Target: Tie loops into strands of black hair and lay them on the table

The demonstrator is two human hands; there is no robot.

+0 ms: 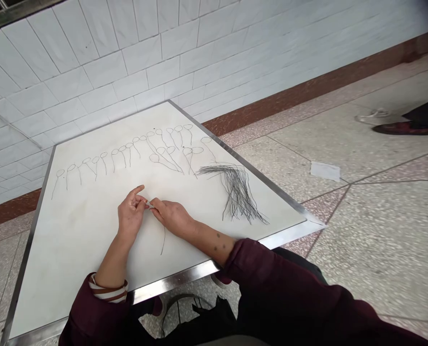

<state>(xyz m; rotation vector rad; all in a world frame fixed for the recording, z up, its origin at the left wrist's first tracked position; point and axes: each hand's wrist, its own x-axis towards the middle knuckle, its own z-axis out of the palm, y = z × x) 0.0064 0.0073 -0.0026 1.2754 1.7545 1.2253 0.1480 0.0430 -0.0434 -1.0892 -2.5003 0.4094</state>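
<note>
My left hand (130,214) and my right hand (170,215) meet over the middle of a white table (80,240), fingertips pinched together on one thin dark wire (163,242) whose tail hangs down toward me. A loose bundle of straight wires (237,190) lies to the right of my right hand. Along the far side of the table runs a row of several wires bent into small loops (127,154).
The table has a metal rim (185,276) and stands against a white tiled wall (127,57). To the right is speckled floor with a scrap of paper (325,170). Another person's shoe (403,128) shows at the far right.
</note>
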